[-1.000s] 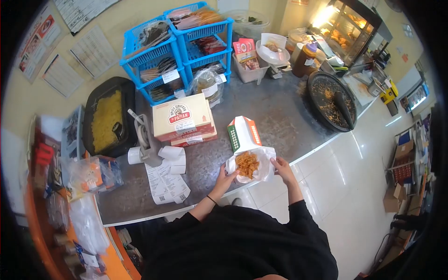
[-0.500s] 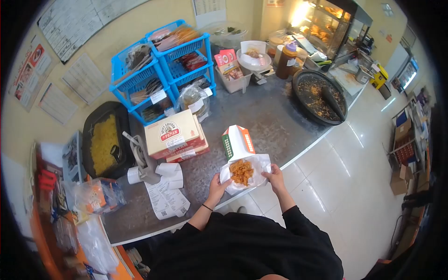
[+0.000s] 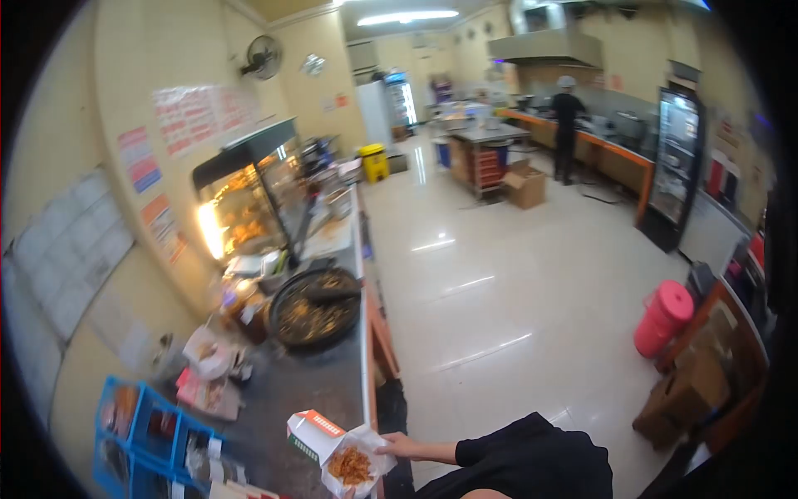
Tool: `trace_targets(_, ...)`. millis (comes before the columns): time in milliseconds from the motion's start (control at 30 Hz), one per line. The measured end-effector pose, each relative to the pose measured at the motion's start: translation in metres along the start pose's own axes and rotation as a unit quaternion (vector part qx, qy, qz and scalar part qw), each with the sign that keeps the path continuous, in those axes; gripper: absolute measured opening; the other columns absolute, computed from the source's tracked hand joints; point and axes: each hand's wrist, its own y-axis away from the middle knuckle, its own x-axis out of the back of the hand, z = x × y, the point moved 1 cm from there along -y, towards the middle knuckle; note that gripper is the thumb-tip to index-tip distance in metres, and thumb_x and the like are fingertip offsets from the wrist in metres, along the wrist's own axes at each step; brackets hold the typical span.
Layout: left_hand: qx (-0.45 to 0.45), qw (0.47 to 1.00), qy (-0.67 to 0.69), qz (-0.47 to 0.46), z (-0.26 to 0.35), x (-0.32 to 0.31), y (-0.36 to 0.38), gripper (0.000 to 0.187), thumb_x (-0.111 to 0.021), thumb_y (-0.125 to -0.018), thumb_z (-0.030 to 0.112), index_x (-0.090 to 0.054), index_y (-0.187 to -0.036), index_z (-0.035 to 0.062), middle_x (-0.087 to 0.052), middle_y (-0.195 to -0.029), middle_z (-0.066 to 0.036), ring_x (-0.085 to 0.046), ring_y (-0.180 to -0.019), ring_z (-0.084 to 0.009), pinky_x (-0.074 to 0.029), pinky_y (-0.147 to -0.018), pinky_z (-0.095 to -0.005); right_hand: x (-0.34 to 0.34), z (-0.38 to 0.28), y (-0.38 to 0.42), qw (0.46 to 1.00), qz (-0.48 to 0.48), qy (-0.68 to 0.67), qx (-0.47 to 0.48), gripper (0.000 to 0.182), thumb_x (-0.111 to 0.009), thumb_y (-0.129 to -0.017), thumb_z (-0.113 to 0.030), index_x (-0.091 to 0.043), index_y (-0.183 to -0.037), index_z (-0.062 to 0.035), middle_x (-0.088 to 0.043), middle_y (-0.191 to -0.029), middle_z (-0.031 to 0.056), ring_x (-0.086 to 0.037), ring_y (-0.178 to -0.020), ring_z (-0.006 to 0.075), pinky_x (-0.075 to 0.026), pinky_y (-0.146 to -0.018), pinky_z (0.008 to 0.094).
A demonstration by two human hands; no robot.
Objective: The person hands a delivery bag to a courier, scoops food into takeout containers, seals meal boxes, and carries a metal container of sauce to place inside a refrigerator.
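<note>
A takeaway box [image 3: 316, 431] with a white, green and orange lid stands open near the counter's edge, low in the head view. White paper [image 3: 376, 460] lines it and spreads over its rim. On the paper lies a heap of crispy orange-brown fried food [image 3: 350, 466]. My right hand [image 3: 402, 446] pinches the paper at the box's right side, fingers closed on that edge. My left hand is outside the view.
On the dark counter [image 3: 291, 378] sit a large stone mortar with a pestle [image 3: 316, 309], sauce bottles and blue stacked baskets [image 3: 154, 432]. Beyond is a lit food warmer [image 3: 249, 200]. A co-worker [image 3: 567, 125] stands far back. A pink bin [image 3: 663, 318] and cardboard boxes are on the right.
My view has swung up and right, from the counter towards the kitchen floor. The box now appears lower and further left. My left hand has left the picture; my right still grips the paper.
</note>
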Motion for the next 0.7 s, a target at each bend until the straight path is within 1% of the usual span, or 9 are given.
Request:
trace_targets(133,0.017,0.994,0.041,-0.096,0.009,-0.032,0.003,0.049,-0.052,-0.074,0.001,-0.035,-0.12,-0.0003,-0.047,-0.113,-0.011,-0.049,-0.101,-0.0216,-0.039,-0.087,-0.0333,0.021,-0.03,0.048,0.977,0.031,-0.21,0.012,0.047,-0.057,-0.077,-0.013,-0.038,-0.12,-0.0053,-0.051,-0.108,0.0077,-0.051,-0.095,0.0164,-0.043,-0.079,0.0325)
trace_targets(267,0.028,0.974,0.102,-0.2,0.02,-0.058,0.009,0.051,-0.051,-0.073,-0.002,-0.033,-0.12,-0.0004,-0.046,-0.114,-0.012,-0.049,-0.101,-0.0231,-0.039,-0.087,-0.0347,0.042,-0.054,0.117,0.959,0.164,-0.211,0.092,0.045,-0.058,-0.076,-0.011,-0.041,-0.117,-0.0047,-0.052,-0.106,0.0066,-0.051,-0.095,0.0171,-0.045,-0.076,0.0323)
trace_targets(300,0.035,0.97,0.114,-0.211,0.035,-0.076,0.015,0.053,-0.046,-0.071,-0.006,-0.031,-0.121,-0.0002,-0.045,-0.114,-0.013,-0.049,-0.101,-0.0261,-0.041,-0.085,-0.0384,0.055,-0.042,0.121,0.954,0.184,-0.213,0.101,0.044,-0.059,-0.076,-0.01,-0.041,-0.116,-0.0051,-0.053,-0.104,0.0056,-0.052,-0.093,0.0166,-0.046,-0.075,0.0318)
trace_targets(333,0.047,0.962,0.094,-0.25,0.038,-0.082,0.012,0.052,-0.049,-0.071,-0.003,-0.032,-0.12,0.0003,-0.046,-0.112,-0.012,-0.049,-0.1,-0.0232,-0.042,-0.084,-0.037,0.06,-0.051,0.138,0.952,0.215,-0.168,0.141,0.042,-0.059,-0.076,-0.01,-0.042,-0.114,-0.0048,-0.053,-0.102,0.0057,-0.053,-0.09,0.016,-0.046,-0.075,0.0319)
trace_targets(367,0.072,0.971,0.017,-0.226,0.037,-0.086,0.01,0.048,-0.05,-0.071,-0.001,-0.035,-0.118,-0.0008,-0.047,-0.11,-0.012,-0.049,-0.1,-0.0222,-0.041,-0.085,-0.0356,0.057,-0.069,0.159,0.935,0.267,-0.169,0.163,0.034,-0.059,-0.076,-0.01,-0.046,-0.107,-0.004,-0.057,-0.093,0.0054,-0.056,-0.08,0.0141,-0.048,-0.067,0.0295)
trace_targets(400,0.024,0.953,0.05,-0.299,0.05,-0.103,0.018,0.048,-0.051,-0.072,-0.002,-0.036,-0.117,-0.0011,-0.048,-0.109,-0.011,-0.049,-0.1,-0.0211,-0.041,-0.085,-0.034,0.056,-0.077,0.173,0.915,0.251,-0.251,0.191,0.035,-0.058,-0.075,-0.007,-0.045,-0.108,-0.003,-0.056,-0.095,0.0065,-0.056,-0.08,0.0146,-0.048,-0.068,0.029)
trace_targets(467,0.02,0.943,0.062,-0.326,0.058,-0.119,0.022,0.05,-0.054,-0.072,-0.001,-0.035,-0.118,-0.0018,-0.048,-0.11,-0.011,-0.05,-0.1,-0.0212,-0.041,-0.085,-0.0335,0.04,-0.117,0.209,0.892,0.249,-0.281,0.253,0.038,-0.057,-0.074,-0.004,-0.044,-0.109,-0.002,-0.055,-0.097,0.0075,-0.055,-0.083,0.0147,-0.048,-0.071,0.0295)
trace_targets(567,0.042,0.928,0.073,-0.362,0.071,-0.127,0.036,0.053,-0.056,-0.07,-0.002,-0.034,-0.118,-0.0025,-0.048,-0.111,-0.011,-0.05,-0.1,-0.0219,-0.04,-0.086,-0.0336,0.024,-0.13,0.233,0.872,0.298,-0.261,0.289,0.039,-0.056,-0.073,-0.001,-0.044,-0.11,-0.0012,-0.054,-0.098,0.0072,-0.054,-0.087,0.0145,-0.046,-0.075,0.0288)
trace_targets(700,0.068,0.918,0.092,-0.381,0.079,-0.129,0.045,0.056,-0.054,-0.071,-0.006,-0.03,-0.121,-0.0008,-0.046,-0.113,-0.01,-0.047,-0.103,-0.0218,-0.038,-0.089,-0.0313,0.017,-0.134,0.244,0.868,0.325,-0.236,0.293,0.038,-0.056,-0.072,0.0,-0.045,-0.108,0.0002,-0.053,-0.099,0.0062,-0.053,-0.089,0.0138,-0.043,-0.078,0.0271)
